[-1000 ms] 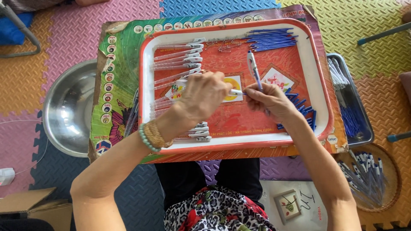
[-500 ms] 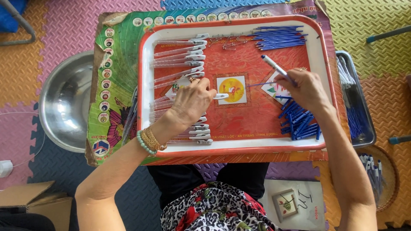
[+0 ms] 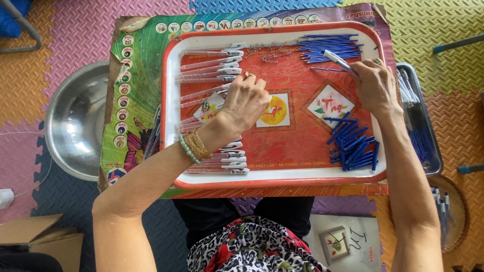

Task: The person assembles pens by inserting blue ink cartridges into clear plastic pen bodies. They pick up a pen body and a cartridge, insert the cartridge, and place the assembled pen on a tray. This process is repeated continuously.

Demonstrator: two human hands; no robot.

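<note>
Hands work over a red tray (image 3: pixel 174 100). Left hand (image 3: pixel 245 102) lies near the tray's middle, fingers curled downward over clear pen barrels (image 3: pixel 206 68) stacked along the left side; whether it grips one cannot be told. Right hand (image 3: pixel 375 85), by the right rim, is pinched shut on a pen (image 3: pixel 339 61), above the blue caps (image 3: pixel 353 146).

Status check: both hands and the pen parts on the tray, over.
Left hand down on clear pen barrels. Right hand holds one pen above the red tray. Blue pieces piled beneath it, nothing blocking.
</note>
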